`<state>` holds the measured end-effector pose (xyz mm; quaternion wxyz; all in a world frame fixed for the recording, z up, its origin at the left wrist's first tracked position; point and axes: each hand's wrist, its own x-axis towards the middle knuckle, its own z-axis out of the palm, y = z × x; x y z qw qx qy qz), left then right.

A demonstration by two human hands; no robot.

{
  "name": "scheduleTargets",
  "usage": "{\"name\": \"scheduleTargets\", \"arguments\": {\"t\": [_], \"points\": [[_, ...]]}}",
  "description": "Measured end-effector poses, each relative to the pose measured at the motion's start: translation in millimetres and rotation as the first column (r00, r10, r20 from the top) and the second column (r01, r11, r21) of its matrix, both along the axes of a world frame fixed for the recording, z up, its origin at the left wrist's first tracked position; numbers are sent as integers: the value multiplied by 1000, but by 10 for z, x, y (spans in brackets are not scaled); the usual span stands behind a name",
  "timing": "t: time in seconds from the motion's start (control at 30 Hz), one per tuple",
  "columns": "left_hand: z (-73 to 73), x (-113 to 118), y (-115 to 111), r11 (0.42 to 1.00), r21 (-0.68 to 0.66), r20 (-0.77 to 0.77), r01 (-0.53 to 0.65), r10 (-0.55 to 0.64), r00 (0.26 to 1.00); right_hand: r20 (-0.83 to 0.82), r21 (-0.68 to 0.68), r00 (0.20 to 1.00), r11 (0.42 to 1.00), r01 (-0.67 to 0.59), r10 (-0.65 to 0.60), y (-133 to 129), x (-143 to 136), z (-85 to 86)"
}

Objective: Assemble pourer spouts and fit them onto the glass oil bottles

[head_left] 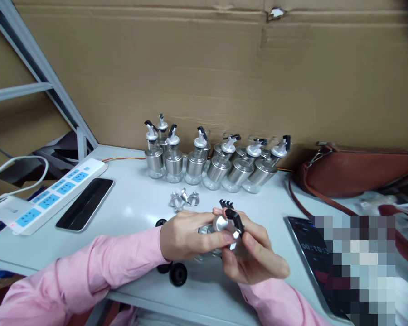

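My left hand (193, 233) is closed around a silver metal pour spout (220, 223), its thumb pressed on the part. My right hand (255, 253) pinches a black flip cap (235, 219) at the spout's tip, close beside the left fingertips. Clear glass shows under both hands, mostly hidden by the fingers. Just beyond the hands lie several small black caps (226, 204) and a group of silver spout pieces (184, 198). Round black stoppers (178, 274) sit near the left wrist, partly covered by it.
Glass bottles with steel sleeves and spouts (195, 163) stand in rows at the back. A power strip (59, 194) and a dark phone (85, 204) lie left. On the right are a phone showing a timer (313, 258) and a brown bag (357, 170).
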<state>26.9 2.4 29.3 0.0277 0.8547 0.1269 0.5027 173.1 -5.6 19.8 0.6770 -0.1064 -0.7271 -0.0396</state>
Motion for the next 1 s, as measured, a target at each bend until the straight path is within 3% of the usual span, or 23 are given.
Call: {"name": "scheduleTargets", "arguments": {"t": [0.17,0.33,0.4,0.47,0.6,1.0], "points": [[136,8,-12,996,-68,42,63,-61,997,39,-23,999,1000,-14,15,45,85,-83],[270,-93,101,948,-292,367,122,-6,930,-227,-141,968,987,74,-105,103,187,-27],[319,-177,213,968,-245,491,52,78,867,-282,-196,951,978,75,-130,119,200,-23],[367,-274,345,974,-203,556,-97,196,808,-287,-249,949,967,59,-132,124,195,-47],[410,-451,588,926,-263,538,-270,373,756,-225,-281,968,959,46,-113,117,183,-123],[121,-624,982,869,-286,409,-404,492,769,-131,-343,980,934,96,-149,118,222,-136]]}}
